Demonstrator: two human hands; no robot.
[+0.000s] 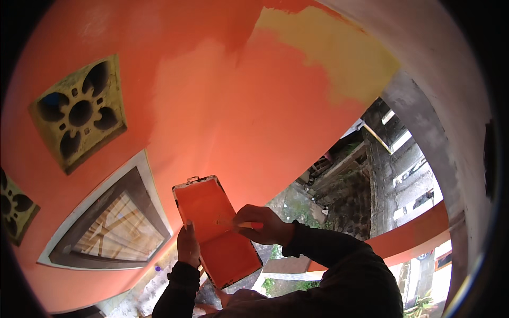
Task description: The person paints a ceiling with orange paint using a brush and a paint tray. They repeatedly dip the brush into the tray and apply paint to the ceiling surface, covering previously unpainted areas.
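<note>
Left sleeve (pixel 176 292), near side: long, near-black cloth, ending in a bunched left cuff (pixel 183 271). Right sleeve (pixel 342 250): long, matching dark cloth, with a wavy-edged right cuff (pixel 295 236). Left hand (pixel 188 245) and right hand (pixel 269 223): both bare.

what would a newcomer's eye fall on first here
A broad orange wall dominates, with a yellow patch at its upper right. Below centre, the left hand holds an orange-coated tray, the right hand an orange-handled tool over it. A yellowish pierced block stands out at left.
</note>
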